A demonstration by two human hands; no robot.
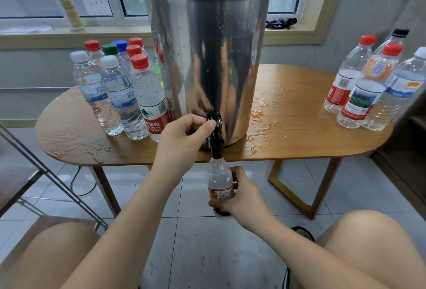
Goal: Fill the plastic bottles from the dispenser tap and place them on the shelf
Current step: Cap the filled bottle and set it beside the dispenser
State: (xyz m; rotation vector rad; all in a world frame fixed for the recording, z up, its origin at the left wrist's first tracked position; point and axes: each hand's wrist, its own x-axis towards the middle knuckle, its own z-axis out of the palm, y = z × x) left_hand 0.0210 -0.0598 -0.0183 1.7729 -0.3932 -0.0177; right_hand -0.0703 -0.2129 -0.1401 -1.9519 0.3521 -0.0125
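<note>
1. Your right hand (241,200), at 6 o'clock from the tap (217,137), is wrapped round the lower half of the small uncapped bottle (220,181), with the fingers over its label. Hold it plumb and grip without squeezing, since thin plastic will likely buckle and spill.
2. The bottle's mouth sits right up against the black spout (216,153), directly at 6 o'clock below it. Centre it there so the stream goes down the neck rather than over your fingers.
3. Your left hand (182,136), at 9 o'clock of the tap, is curled with the thumb pressed on the lever. I cannot tell the water level, so watch the clear neck above the label and ease off early.
4. Let go of the lever before you lower the bottle. The puddles (262,125) at 3 o'clock of the tap suggest drips land easily.
5. The steel dispenser (207,58) stands near the front edge of the table (311,145), so press the lever lightly.
6. Farther off, capped bottles stand at 10 o'clock (119,95) and at 2 o'clock (368,88). I cannot tell where the shelf is.
</note>
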